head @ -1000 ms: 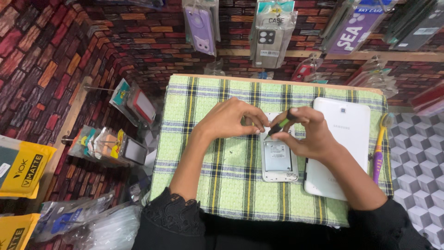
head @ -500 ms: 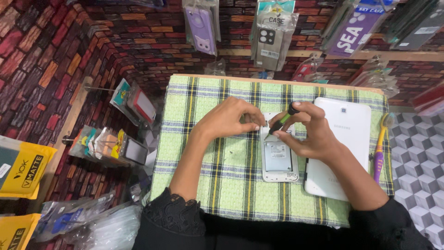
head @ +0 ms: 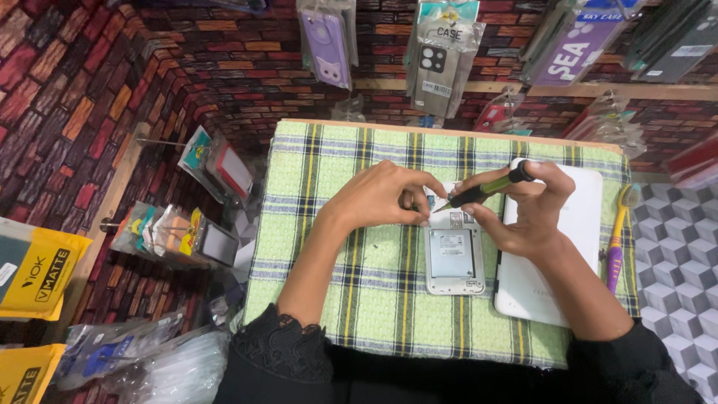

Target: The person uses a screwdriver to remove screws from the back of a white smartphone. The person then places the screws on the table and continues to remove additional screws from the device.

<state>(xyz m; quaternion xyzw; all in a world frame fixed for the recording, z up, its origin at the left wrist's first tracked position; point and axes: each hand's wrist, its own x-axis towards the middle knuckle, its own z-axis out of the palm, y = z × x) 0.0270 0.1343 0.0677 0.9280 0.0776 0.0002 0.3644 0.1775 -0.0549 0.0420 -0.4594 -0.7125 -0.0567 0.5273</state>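
Observation:
A small white phone (head: 454, 256) lies face down with its back cover off, battery showing, on a green checked cloth (head: 351, 247). My left hand (head: 385, 196) rests on the cloth with its fingertips pressed against the phone's top left corner. My right hand (head: 523, 206) grips a black and green screwdriver (head: 485, 188), its tip pointing down-left at the phone's top edge. Part of the phone's top end is hidden by my fingers.
A white tablet (head: 550, 254) lies face down just right of the phone, under my right wrist. A yellow and purple brush (head: 618, 236) lies at the cloth's right edge. Packaged phone cases (head: 443, 52) hang on the brick-pattern wall behind and to the left.
My right hand has tilted the screwdriver lower and brought its tip down toward the phone's top edge. The left hand stays on the phone's top corner.

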